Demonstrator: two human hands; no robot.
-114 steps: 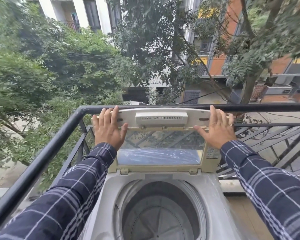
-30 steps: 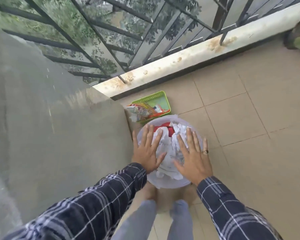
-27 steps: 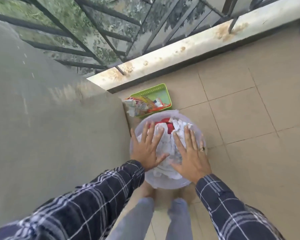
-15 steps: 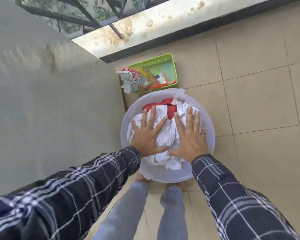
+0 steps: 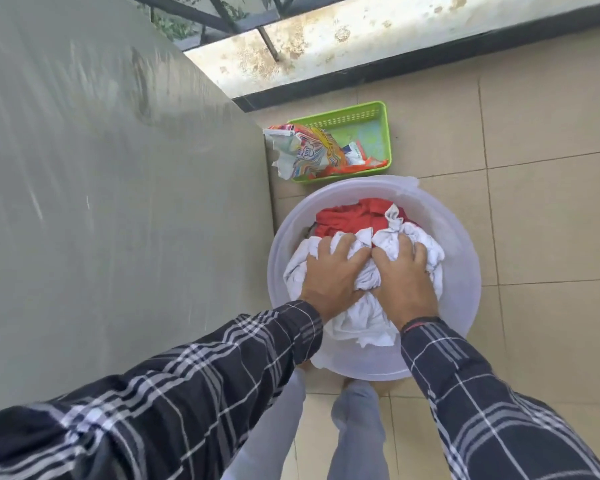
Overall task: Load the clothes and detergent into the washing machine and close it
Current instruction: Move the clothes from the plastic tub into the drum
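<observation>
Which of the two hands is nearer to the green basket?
Left. The left hand grips the white cloth on the tub's basket side, below the green basket; the right hand grips it slightly farther right.

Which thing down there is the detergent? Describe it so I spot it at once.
Start at the grey washing machine side. By its far corner sits a green basket, just beyond the round clear tub. The detergent pouch lies crumpled across it: the only multicoloured printed packet.

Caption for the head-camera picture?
Both hands, left and right, clutch white clothes in a tub.
</observation>
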